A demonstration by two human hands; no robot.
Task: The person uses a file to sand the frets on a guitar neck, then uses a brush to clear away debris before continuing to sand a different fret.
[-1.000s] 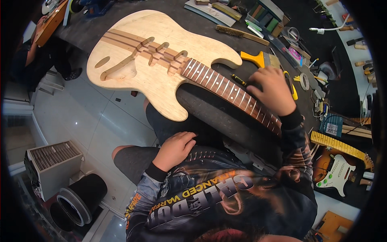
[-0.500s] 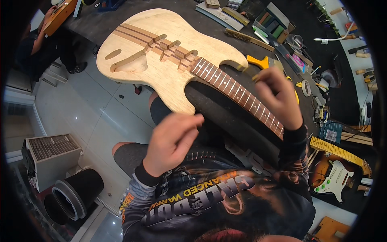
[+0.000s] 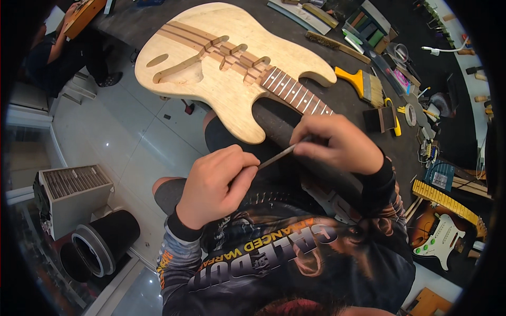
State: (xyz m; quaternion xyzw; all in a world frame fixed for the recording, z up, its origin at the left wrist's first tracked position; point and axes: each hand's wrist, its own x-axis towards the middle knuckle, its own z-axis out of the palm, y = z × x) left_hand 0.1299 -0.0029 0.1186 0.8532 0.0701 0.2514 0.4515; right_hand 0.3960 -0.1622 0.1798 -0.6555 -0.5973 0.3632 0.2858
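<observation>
My left hand point(image 3: 216, 184) and my right hand point(image 3: 334, 142) are both closed on a thin rod point(image 3: 275, 158), held between them low in front of the guitar; its exact kind is unclear. Behind them an unfinished pale wooden guitar body point(image 3: 221, 89) with striped middle and routed cavities lies on the dark workbench point(image 3: 118, 23). Its fretted neck point(image 3: 292, 94) runs down to the right, partly behind my right hand. A yellow-handled brush point(image 3: 358, 84) and a dark block point(image 3: 377, 120) lie right of the neck.
A co-worker point(image 3: 63, 52) holds a wooden piece at upper left. Tools and blocks point(image 3: 369, 37) crowd the bench's right side. A second guitar point(image 3: 440, 237) lies at lower right. A boxy filter unit point(image 3: 74, 195) and black bucket point(image 3: 105, 242) stand on the floor.
My left hand has risen from my lap and my right hand has moved down and left from beside the neck; both now grip the rod. The guitar sits higher and farther right in view.
</observation>
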